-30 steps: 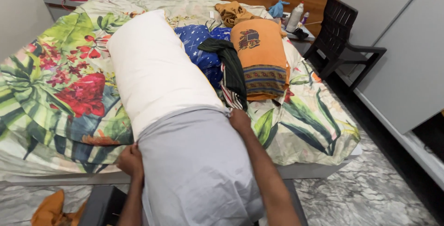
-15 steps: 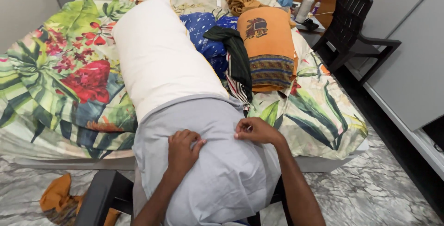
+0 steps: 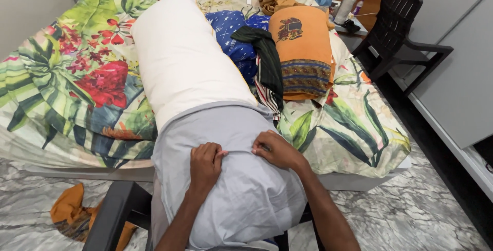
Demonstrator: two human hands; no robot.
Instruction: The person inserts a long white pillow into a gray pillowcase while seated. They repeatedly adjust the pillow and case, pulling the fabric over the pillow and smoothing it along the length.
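Observation:
A long white bolster pillow lies along the floral bed sheet, its near end inside a grey pillow cover. My left hand pinches a fold of the grey cover on top of the pillow. My right hand grips the same fold just to the right, fingers closed on the cloth. The cover's open edge sits a little beyond my hands, where white pillow shows.
An orange patterned pillow, a blue starred pillow and a dark striped cloth lie on the bed. A black chair stands at right by grey cupboards. An orange cloth lies on the marble floor. A dark stool stands under the pillow.
My hands left the cover's sides and came together on top, pinching a fold. The view has shifted slightly downward.

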